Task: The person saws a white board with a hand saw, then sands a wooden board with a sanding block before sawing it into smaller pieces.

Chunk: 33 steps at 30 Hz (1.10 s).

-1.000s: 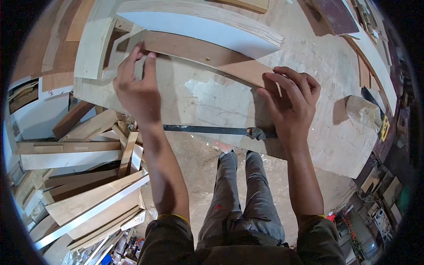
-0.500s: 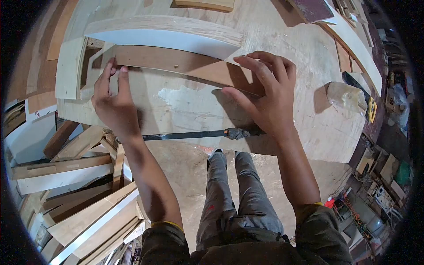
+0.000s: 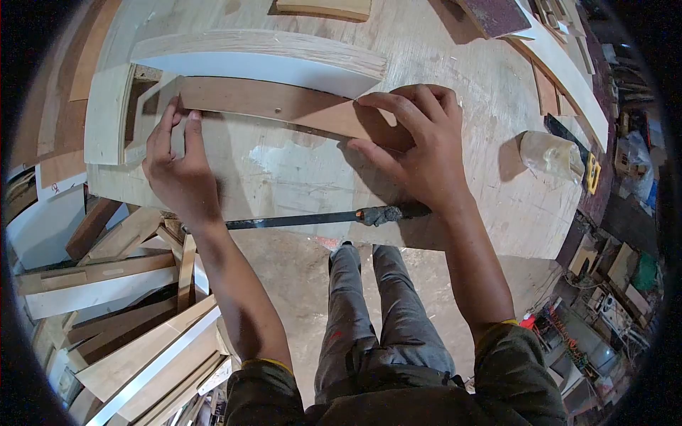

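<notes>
A thin brown wooden strip lies along the near side of a white-faced board on the plywood worktop. At the strip's left end, my left hand has its thumb at the near edge and its fingers against the end. My right hand arches over the right end, thumb by the near edge and forefinger at the far edge, so its palm hides part of that end. Left of the strip, a pale wooden block stands crosswise near the white-faced board's end.
A black bar runs along the worktop's near edge. To the right are a cloudy plastic container and a yellow-handled tool. Wood offcuts are heaped at lower left. A dark red block sits at the back.
My right forefinger has come down onto the strip's far edge. My left hand stays at the left end. The whole view has shifted slightly.
</notes>
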### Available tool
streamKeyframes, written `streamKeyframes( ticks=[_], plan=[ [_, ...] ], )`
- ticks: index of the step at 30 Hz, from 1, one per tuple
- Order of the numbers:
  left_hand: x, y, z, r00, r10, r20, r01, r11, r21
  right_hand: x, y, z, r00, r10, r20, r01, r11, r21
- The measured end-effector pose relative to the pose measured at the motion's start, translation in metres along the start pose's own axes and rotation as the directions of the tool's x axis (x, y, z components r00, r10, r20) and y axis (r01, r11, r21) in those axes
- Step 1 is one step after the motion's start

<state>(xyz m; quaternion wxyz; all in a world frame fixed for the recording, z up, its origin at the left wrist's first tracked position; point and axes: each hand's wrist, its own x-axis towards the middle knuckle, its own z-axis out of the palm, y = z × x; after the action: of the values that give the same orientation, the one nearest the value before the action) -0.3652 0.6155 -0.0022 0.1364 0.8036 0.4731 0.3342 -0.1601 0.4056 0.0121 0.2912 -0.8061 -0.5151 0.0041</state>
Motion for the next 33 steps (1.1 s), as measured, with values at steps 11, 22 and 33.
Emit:
streamKeyframes(
  ticks=[11,22,33],
  plan=[
    [0.001,0.003,-0.003,0.999,-0.034,0.029,0.033,0.999,0.038,0.003,0.001,0.003,1.000,-0.028,-0.015,0.028,1.000,-0.014],
    [0.001,0.003,-0.003,1.000,0.013,0.014,-0.013,0.999,-0.034,0.003,0.002,0.001,1.000,-0.029,0.011,0.029,0.999,0.016],
    [-0.009,0.034,-0.067,0.999,-0.006,-0.031,0.004,0.998,-0.062,-0.011,-0.009,-0.051,0.998,-0.056,0.034,0.052,0.993,0.107]
  ],
)
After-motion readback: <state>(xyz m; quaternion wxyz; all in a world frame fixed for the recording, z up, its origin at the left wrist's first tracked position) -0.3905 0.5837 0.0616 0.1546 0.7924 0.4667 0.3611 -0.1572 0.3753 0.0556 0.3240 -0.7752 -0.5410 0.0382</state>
